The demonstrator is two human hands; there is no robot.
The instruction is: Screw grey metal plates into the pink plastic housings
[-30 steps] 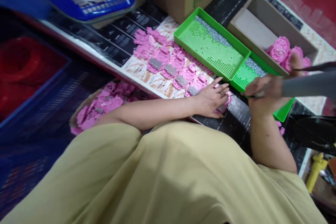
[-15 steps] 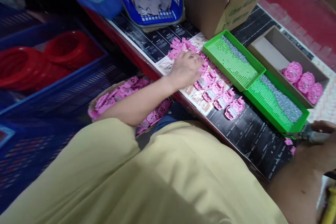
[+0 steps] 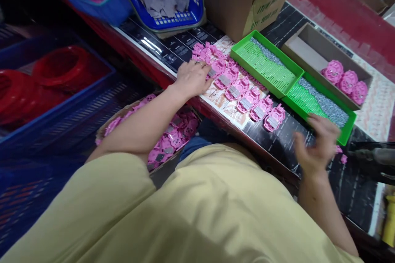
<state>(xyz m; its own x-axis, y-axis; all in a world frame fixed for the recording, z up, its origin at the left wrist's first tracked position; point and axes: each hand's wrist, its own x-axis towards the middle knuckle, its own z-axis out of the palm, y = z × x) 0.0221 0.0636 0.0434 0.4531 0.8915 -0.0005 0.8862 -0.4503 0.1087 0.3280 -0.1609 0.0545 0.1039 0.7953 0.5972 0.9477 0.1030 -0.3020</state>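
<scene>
My left hand lies palm down at the far end of a row of pink plastic parts fitted with small metal plates. Its fingers are loosely spread, the tips touching the first part of the row. A loose pile of pink pieces sits just beyond it. My right hand hovers over the black table top beside the near corner of a green tray. Its fingers are apart, slightly blurred, with nothing in them. A grey power tool lies to the right of this hand.
A second green tray also holds small screws. A cardboard tray has three pink assemblies. Behind stand a cardboard box and a blue basket of grey plates. A basket of pink parts sits below the table edge.
My right hand has left the power tool and moved up to the table beside the green tray. My left hand has drawn back a little to the row's far end.
</scene>
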